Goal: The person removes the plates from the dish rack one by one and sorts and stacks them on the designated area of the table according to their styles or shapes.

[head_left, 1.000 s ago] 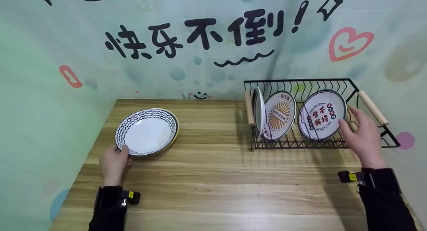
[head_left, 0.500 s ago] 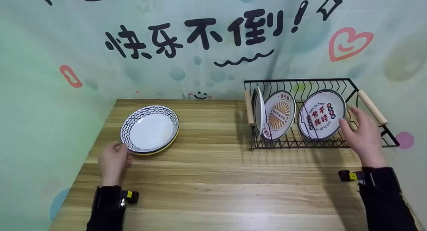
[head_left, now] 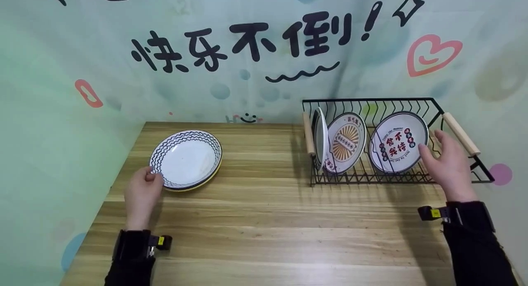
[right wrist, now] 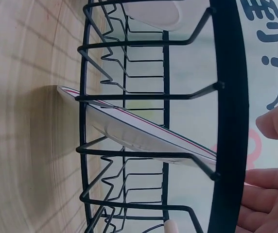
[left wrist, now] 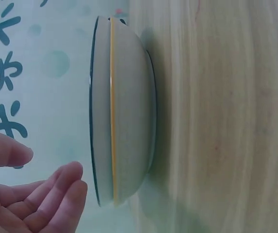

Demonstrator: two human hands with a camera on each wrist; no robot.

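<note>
A white dish with a black wavy-line border (head_left: pixel 187 160) sits nested in a yellow-rimmed dish (left wrist: pixel 134 111) on the left of the table. At their left edge is my left hand (head_left: pixel 142 197); in the left wrist view its thumb and loosely bent fingers stand apart from the rims, holding nothing. My right hand (head_left: pixel 447 166) is just beside a white plate with red lettering (head_left: pixel 398 143), which leans in the black wire dish rack (head_left: pixel 371 180). In the right wrist view the thumb and fingers (right wrist: pixel 265 196) are parted above the rack's top bar, with nothing between them.
Toward the rack's left end stand a plate with an orange sunburst (head_left: pixel 346 143) and a white plate seen nearly edge-on (head_left: pixel 321 139). The rack has wooden handles (head_left: pixel 461 133) at both ends. A printed backdrop (head_left: pixel 247 96) rises behind the wooden table (head_left: pixel 264 228).
The wavy-bordered dish has shifted right and back and settled into the yellow-rimmed one. My left hand has let go of its rim. The right hand stays almost still beside the lettered plate.
</note>
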